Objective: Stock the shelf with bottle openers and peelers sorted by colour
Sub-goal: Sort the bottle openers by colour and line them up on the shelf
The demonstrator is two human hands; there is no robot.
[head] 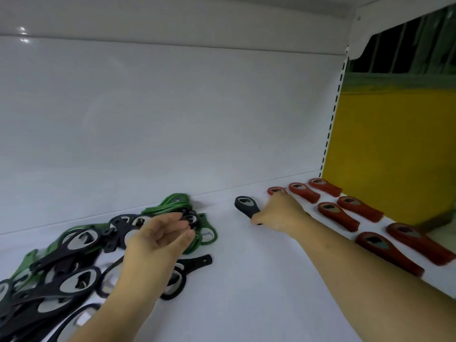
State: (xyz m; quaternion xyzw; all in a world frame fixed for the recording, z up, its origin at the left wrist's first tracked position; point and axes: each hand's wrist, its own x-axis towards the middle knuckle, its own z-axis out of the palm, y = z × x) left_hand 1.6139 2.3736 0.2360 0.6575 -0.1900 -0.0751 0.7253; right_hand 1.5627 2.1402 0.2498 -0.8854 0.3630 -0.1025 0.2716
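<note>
White shelf (246, 287) surface: right hand (280, 212) gripped a black plastic bottle opener (244, 204) by its handle, beside rows of red openers (338, 216). Left hand (158, 243) hovered loosely curled and empty over the mixed black-and-green opener pile (74, 253).

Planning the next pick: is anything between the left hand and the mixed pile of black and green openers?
Nothing visible does. The left hand is directly over the pile; the right hand is off to the side, gripping a black opener.

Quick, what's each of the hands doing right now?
Left hand: open, fingers relaxed above the black and green pile, holding nothing.
Right hand: closed on the handle of a black bottle opener.
</note>
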